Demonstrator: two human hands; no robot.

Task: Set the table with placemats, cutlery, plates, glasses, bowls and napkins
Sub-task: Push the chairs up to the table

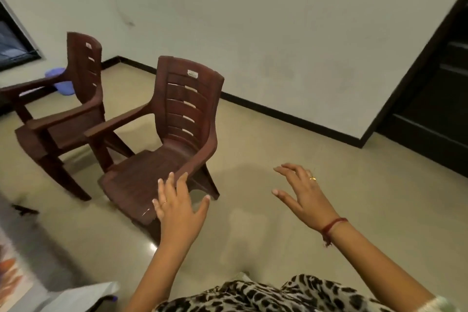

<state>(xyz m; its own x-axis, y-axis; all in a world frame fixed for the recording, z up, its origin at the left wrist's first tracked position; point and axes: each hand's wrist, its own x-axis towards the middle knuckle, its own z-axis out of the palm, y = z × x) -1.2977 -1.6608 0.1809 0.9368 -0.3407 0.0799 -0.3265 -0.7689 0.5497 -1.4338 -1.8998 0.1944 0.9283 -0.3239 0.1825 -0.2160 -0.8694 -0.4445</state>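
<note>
Both my arms reach forward, bare to the elbow. My left hand is raised with the fingers spread, in front of the nearer chair; my right hand is out to the side, palm down and fingers fanned. Each grip is apart and holds nothing. Below lies a beige tiled floor, with a white wall, a dark door at right, a second chair and a purple bucket behind. An orange-printed surface shows at the lower left edge, too blurred to tell what it is or how it runs.
</note>
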